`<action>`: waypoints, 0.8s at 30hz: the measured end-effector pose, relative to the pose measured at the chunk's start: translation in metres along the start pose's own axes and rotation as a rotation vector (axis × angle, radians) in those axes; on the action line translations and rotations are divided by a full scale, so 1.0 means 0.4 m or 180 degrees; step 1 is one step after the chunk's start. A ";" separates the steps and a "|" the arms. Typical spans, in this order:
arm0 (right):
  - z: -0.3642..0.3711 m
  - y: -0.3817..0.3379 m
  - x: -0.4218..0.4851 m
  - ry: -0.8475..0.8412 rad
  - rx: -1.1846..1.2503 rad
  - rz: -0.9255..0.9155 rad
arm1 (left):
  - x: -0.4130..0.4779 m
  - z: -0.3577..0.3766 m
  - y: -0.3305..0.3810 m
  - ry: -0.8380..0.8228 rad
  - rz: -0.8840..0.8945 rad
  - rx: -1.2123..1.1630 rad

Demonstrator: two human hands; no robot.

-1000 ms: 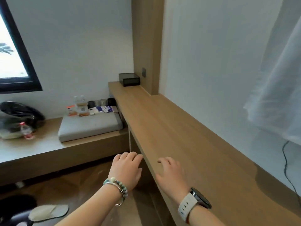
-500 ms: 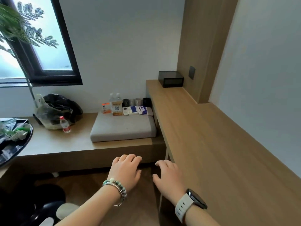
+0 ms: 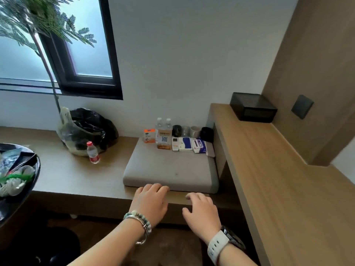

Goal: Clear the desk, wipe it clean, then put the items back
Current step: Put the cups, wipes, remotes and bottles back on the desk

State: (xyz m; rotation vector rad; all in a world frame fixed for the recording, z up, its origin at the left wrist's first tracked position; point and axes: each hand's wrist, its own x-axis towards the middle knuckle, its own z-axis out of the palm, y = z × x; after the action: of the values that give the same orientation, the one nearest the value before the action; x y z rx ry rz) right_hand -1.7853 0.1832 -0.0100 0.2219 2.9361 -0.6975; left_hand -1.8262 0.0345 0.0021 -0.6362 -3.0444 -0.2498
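Fingers of the person's left hand are close together, loosely bent, holding nothing; tips over the front edge of the low bench. Contact with it cannot be told. Right hand alongside, its fingers slightly spread, relaxed, also holding nothing. Desk runs along to the right of the right fingers, higher than the bench; black box sits at its far end. Just beyond the fingertips lies a grey cushion. Along its far edge, in a row: orange box, two water bottles, QR card, cups, remote, tissue packs. Far left of the fingers: red-capped bottle, plastic bags, dark tray.
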 end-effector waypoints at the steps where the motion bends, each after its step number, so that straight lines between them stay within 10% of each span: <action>1: 0.000 -0.021 0.060 -0.0029 0.0013 0.0009 | 0.049 -0.009 -0.035 0.0069 -0.0039 -0.0003; 24: -0.086 -0.027 1.184 -0.0453 0.0392 0.0116 | 1.113 0.080 -0.380 -0.0684 -0.0184 -0.0242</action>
State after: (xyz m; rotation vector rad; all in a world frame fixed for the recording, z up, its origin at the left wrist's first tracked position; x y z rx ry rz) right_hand -2.2551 0.2438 -0.0439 0.2262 2.7508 -0.8525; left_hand -2.2948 0.0788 -0.0288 -0.6176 -3.2768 -0.3201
